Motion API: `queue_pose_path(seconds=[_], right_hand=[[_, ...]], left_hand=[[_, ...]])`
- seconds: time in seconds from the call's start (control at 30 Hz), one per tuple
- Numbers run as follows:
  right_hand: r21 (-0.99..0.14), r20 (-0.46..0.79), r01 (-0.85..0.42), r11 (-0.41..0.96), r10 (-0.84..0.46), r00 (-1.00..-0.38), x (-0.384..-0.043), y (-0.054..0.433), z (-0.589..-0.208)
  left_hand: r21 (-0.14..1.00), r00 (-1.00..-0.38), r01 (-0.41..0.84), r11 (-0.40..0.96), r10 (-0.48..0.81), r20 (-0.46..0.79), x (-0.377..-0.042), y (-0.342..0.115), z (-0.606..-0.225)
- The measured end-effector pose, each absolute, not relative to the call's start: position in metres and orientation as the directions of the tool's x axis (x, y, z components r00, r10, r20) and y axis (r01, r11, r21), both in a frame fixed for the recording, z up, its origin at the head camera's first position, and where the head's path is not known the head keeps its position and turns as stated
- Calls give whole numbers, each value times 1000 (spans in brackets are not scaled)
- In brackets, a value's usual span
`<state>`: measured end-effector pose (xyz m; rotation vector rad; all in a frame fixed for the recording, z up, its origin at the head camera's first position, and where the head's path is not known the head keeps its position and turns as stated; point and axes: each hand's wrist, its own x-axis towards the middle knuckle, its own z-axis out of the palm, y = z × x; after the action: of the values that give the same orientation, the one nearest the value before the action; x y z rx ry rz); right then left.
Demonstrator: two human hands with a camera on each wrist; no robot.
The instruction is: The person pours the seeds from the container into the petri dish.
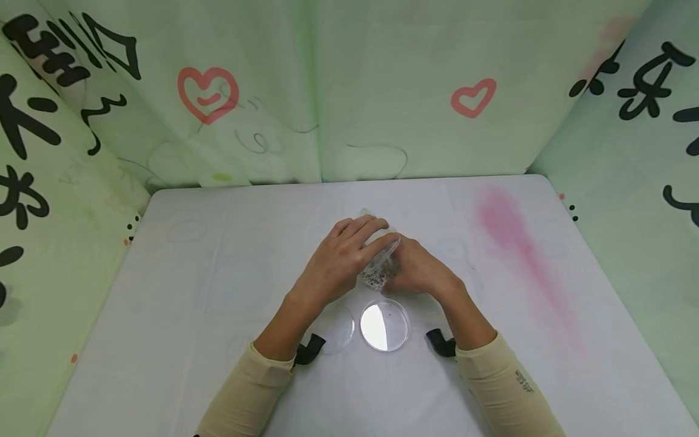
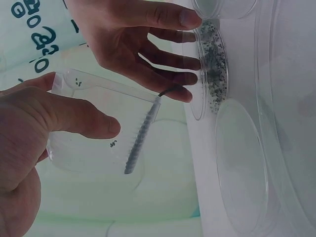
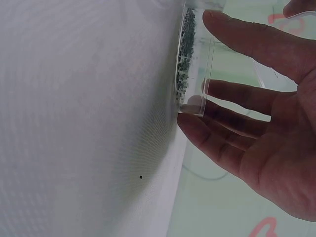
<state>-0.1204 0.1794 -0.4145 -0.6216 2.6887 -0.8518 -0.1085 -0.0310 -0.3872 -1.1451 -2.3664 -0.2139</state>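
Note:
My left hand [image 1: 340, 258] grips a clear plastic container [image 2: 94, 148] tilted above the table, thumb laid along its side. A few black specks cling inside it, and a grey ribbed strip runs along one edge. Under it, my right hand [image 1: 419, 268] holds a shallow clear round dish [image 3: 210, 69] by its rim, thumb on one side and fingers on the other. Small black and white grains [image 2: 214, 69] cover the dish's bottom. Part of that dish is hidden by the hands in the head view.
Nearer to me on the white table [image 1: 218, 291] lies a clear round dish [image 1: 384, 326]. Left of it is a fainter clear disc [image 1: 340, 331], partly behind the left wrist. One black grain [image 3: 140, 177] lies on the cloth. Green curtains [image 1: 382, 133] hang around the table.

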Motion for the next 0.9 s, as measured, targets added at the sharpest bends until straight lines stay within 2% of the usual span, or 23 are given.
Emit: queue_pose_path(seconds=[0.9], right_hand=[[-598, -86, -337, 727, -476, -875, -120, 179, -414]], left_hand=[[-67, -514, 775, 629, 688, 512, -108, -31, -385]])
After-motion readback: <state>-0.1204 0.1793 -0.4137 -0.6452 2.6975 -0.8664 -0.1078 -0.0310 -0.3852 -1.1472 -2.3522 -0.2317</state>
